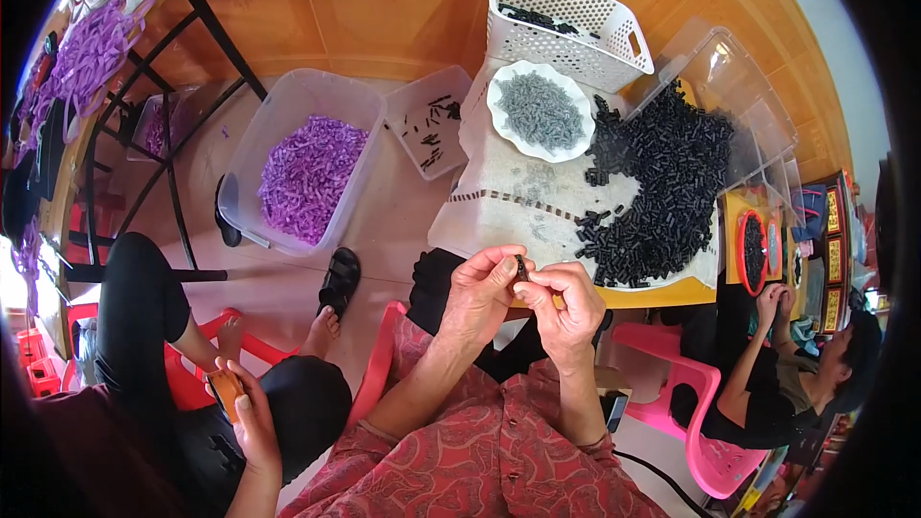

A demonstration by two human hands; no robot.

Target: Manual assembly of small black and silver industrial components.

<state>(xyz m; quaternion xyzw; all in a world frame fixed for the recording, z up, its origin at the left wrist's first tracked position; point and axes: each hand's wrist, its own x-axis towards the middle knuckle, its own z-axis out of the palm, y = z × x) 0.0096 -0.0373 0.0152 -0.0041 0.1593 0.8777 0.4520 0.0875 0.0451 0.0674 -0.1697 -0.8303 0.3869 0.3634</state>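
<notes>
Both my hands meet just off the table's near edge, around one small black piece [521, 270]. My left hand [474, 299] pinches it between thumb and fingers. On its other side, my right hand [568, 313] has thumb and fingertips closed on the same piece; its exact shape is mostly covered. Beyond my hands, a big heap of short black tube-like pieces [662, 197] lies on a pale cloth [508, 230] over the table. A white scalloped dish [498, 121] filled with small grey translucent pieces [543, 109] stands on the cloth's far part.
A white perforated basket [585, 46] and a clear bin [753, 101] stand behind the heap. Left on the floor are a tub [357, 194] of purple pieces and a shallow tray [422, 149]. People sit on both sides; the left one's hand [255, 422] holds an orange-brown object.
</notes>
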